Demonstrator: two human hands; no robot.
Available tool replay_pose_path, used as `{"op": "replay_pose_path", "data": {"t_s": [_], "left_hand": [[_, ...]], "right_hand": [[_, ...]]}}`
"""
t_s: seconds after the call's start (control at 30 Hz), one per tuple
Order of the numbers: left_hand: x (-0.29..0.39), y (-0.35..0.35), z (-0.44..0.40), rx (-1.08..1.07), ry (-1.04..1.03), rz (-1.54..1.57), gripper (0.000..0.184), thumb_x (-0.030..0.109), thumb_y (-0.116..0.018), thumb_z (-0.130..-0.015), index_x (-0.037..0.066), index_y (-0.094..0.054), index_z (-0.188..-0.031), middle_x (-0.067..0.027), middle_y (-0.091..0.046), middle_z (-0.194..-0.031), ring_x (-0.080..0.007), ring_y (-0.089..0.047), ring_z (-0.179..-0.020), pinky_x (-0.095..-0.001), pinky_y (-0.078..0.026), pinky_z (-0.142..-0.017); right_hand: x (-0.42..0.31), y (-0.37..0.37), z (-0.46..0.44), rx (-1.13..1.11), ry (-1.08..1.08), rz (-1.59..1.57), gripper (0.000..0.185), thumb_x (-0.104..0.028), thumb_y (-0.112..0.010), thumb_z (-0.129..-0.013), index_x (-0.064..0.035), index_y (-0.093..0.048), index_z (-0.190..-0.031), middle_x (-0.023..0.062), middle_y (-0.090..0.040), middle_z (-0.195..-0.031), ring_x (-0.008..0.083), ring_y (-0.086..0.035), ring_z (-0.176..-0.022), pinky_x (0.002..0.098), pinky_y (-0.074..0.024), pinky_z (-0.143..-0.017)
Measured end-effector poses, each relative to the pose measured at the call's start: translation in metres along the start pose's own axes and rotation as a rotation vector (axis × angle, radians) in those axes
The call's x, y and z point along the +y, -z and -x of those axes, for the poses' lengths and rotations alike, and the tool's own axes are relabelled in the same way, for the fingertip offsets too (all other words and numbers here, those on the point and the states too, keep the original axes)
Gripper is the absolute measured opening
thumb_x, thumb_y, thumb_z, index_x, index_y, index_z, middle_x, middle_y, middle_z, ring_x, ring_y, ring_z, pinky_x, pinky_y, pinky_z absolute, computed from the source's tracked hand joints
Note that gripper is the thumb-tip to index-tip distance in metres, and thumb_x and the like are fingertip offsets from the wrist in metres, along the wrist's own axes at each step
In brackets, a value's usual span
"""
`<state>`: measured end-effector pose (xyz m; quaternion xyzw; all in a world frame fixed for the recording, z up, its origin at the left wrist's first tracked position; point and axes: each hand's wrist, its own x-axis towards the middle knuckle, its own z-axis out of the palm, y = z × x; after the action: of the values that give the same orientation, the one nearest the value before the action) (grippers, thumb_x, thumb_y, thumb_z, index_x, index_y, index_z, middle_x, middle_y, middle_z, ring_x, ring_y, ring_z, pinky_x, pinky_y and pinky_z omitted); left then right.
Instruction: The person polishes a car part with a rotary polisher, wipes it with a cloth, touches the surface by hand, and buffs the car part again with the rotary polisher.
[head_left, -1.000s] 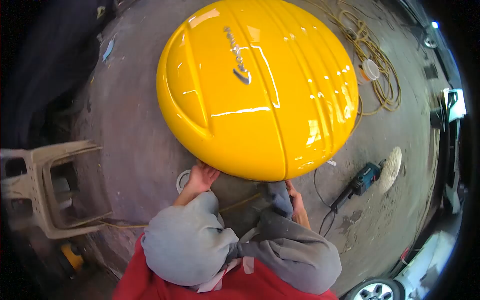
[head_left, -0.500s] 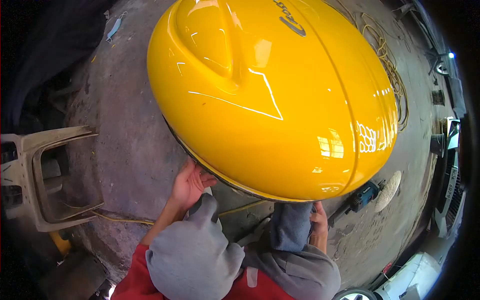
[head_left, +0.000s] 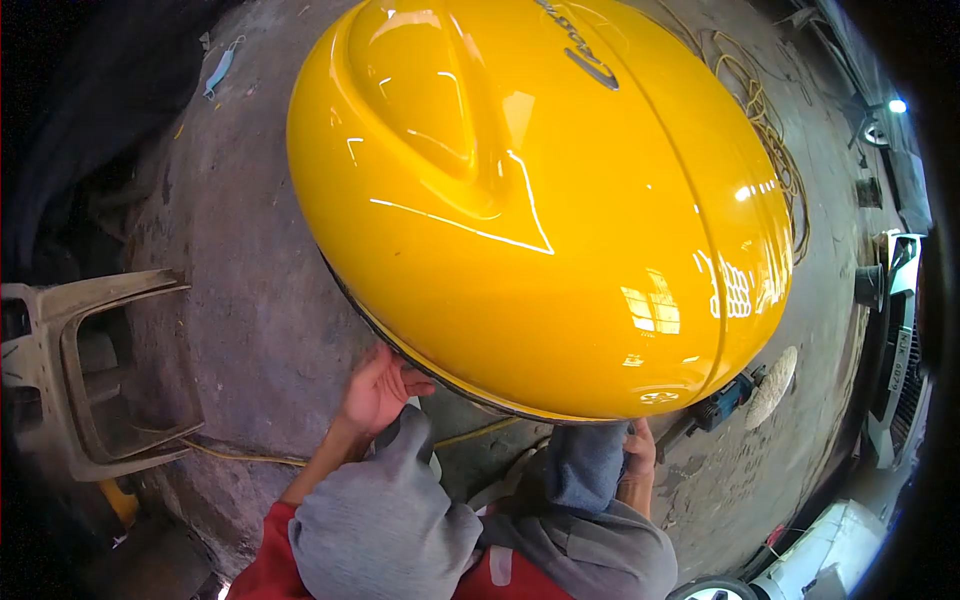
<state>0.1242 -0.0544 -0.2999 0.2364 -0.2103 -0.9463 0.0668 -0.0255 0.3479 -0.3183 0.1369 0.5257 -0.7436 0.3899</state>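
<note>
A large, glossy yellow panel point(head_left: 560, 330) with rounded contours, a raised bulge and dark metallic script lettering fills the middle of the view. Its near edge is tilted towards me and has a dark rim. My left hand point(head_left: 380, 390), palm up with fingers bent, grips this edge from below on the left. Farther right, my right hand point(head_left: 640, 450) has its fingers curled at the underside of the same edge. The panel hides some of its fingertips. Blue-grey fabric point(head_left: 583, 468) lies beside the right hand, under the panel.
On the floor at right lies a blue power polisher point(head_left: 722, 400) with a fluffy pad point(head_left: 771, 388). A worn frame point(head_left: 70, 370) stands at left. A yellow cable point(head_left: 765, 120) coils behind the panel, and a face mask point(head_left: 222, 67) lies back left. Car parts line the right side.
The panel's near edge has come slightly lower and closer to me, and the lettering has shifted down a little. Both hands keep their places on the edge. The whole view has moved slightly.
</note>
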Motion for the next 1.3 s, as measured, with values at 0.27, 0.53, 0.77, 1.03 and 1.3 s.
{"op": "replay_pose_path", "data": {"t_s": [0.27,0.53,0.77,1.03,1.3], "left_hand": [[-0.03,0.03,-0.023,0.038,0.118,0.228,0.052,0.053,-0.034,-0.1,0.017,-0.049,-0.135,-0.006,-0.059,-0.129,-0.0264,-0.05,-0.123,-0.0474,-0.035,-0.105],[-0.055,0.059,-0.036,0.5,0.174,0.2,0.066,0.071,-0.037,-0.089,0.016,-0.062,-0.114,-0.0012,-0.062,-0.095,-0.0195,-0.052,-0.087,-0.0356,-0.04,-0.087],[-0.056,0.059,-0.044,0.594,0.092,0.184,0.065,0.075,-0.041,-0.086,0.017,-0.063,-0.104,-0.0005,-0.055,-0.075,-0.0174,-0.047,-0.071,-0.0337,-0.04,-0.072],[-0.066,0.088,-0.05,0.394,0.18,0.118,0.063,0.074,-0.039,-0.088,0.016,-0.062,-0.101,-0.0008,-0.054,-0.073,-0.0181,-0.046,-0.07,-0.0354,-0.039,-0.074],[-0.054,0.081,-0.043,0.452,0.214,0.127,0.075,0.076,-0.035,-0.088,0.018,-0.053,-0.132,-0.0038,-0.062,-0.113,-0.0256,-0.055,-0.109,-0.0474,-0.037,-0.101]], "right_hand": [[0.022,-0.039,-0.019,0.042,-0.135,0.012,0.066,0.002,-0.055,-0.075,-0.0027,-0.045,-0.14,0.0096,-0.055,-0.133,0.0209,-0.056,-0.115,0.0295,-0.0442,-0.096],[0.081,-0.038,-0.041,0.056,-0.329,-0.009,0.063,0.0,-0.052,-0.085,-0.0058,-0.038,-0.146,0.0116,-0.052,-0.135,0.0216,-0.052,-0.12,0.0288,-0.0403,-0.102],[0.018,-0.024,0.003,-0.104,-0.081,0.42,0.075,-0.009,-0.073,-0.078,-0.0069,-0.04,-0.146,0.0106,-0.047,-0.14,0.0211,-0.046,-0.128,0.0306,-0.0373,-0.105],[-0.127,-0.037,0.028,0.783,0.617,0.355,0.055,-0.001,-0.073,-0.074,0.0051,-0.055,-0.125,0.0149,-0.053,-0.132,0.0237,-0.052,-0.121,0.0338,-0.0415,-0.101],[-0.096,-0.143,-0.05,-0.357,0.883,1.848,0.071,-0.018,-0.072,-0.073,-0.0225,-0.048,-0.139,0.0071,-0.036,-0.152,0.0322,-0.035,-0.14,0.0607,-0.0288,-0.108]]}}
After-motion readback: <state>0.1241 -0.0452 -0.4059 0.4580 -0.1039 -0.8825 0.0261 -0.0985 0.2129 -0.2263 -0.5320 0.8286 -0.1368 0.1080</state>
